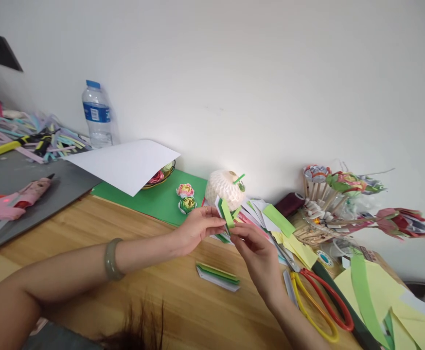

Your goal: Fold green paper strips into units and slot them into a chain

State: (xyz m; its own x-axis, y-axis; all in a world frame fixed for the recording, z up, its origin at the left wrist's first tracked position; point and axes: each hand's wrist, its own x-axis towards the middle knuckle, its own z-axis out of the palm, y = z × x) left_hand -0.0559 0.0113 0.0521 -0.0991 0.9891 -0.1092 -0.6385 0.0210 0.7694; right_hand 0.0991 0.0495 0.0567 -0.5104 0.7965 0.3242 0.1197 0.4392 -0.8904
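Note:
Between my two hands, above the wooden table, is a folded strip of green and white paper. The fingers of my left hand pinch it from the left. My right hand grips its lower right end with thumb and fingertips. Below them, on the wood, lies another folded paper piece in green, yellow and white. Just behind my hands stands a white woven ball-shaped piece with a green stem. Two paper flowers rest on the green sheet beyond my left hand.
Scissors with red and yellow handles lie right of my right hand, among green and yellow paper pieces. Paper flowers on sticks stand behind. At left are a pink glue gun, a water bottle and a white sheet.

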